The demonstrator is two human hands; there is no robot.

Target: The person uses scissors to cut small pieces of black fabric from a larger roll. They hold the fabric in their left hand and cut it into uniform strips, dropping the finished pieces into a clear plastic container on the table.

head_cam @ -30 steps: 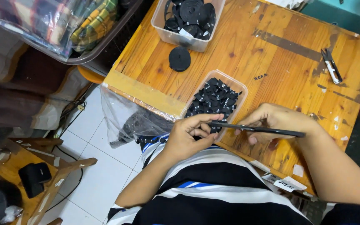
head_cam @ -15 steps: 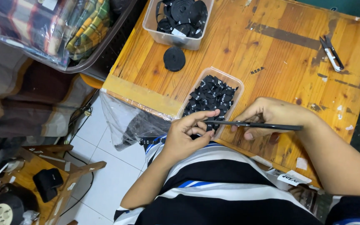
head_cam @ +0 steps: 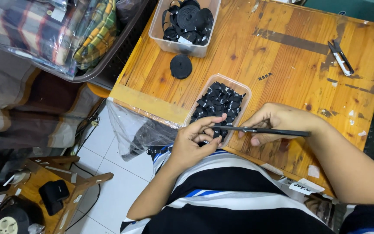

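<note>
A pair of long dark scissors [head_cam: 265,130] is held in the right hand [head_cam: 278,121], fingers closed about the handle end, blades pointing toward frame left. A small black label piece [head_cam: 216,134] is pinched by the left hand [head_cam: 193,143] at the blade tips, just below a clear tray of black labels [head_cam: 219,104] at the counter [head_cam: 282,73] edge, frame centre. A second tub of black ribbon rolls [head_cam: 187,19] is seen at upper centre, a loose black roll [head_cam: 181,66] just beside it. Thread snips [head_cam: 340,56] lie upper right.
</note>
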